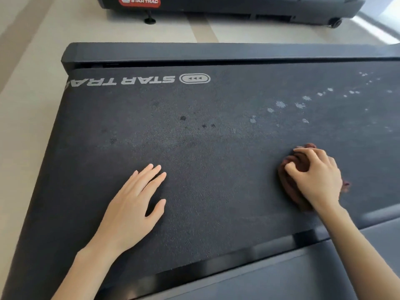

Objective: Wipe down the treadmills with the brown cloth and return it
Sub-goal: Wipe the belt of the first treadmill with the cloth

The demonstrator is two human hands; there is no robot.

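Wiping looks mid-pass: your right hand (316,176) has the brown cloth (289,187) bunched under it on the treadmill belt (194,152), right side, near half. Your fingers curl over the top of the wad, thumb on its left flank, gripping it and pressing it onto the belt. A small tail of cloth pokes out to the right of your wrist.

Your left hand (134,204) lies flat on the belt, left of centre, fingers straight and close together, holding nothing, well apart from the cloth.

Handling, my read:
- The cloth is soft, light and limp, with no stiffness, so it goes wherever your palm pushes it.
- The belt surface is textured. Expect drag, not glide, and the wad may roll up further.
- Best hold is palm over the middle, fingertips pinning the leading edge. Tuck the loose tail in.

Targets are the white speckles (280,104) far right of the cloth and the dark spots (183,118) mid-belt.

A second treadmill (216,9) sits at the far edge, across the floor strip. Can't tell if it's been wiped.
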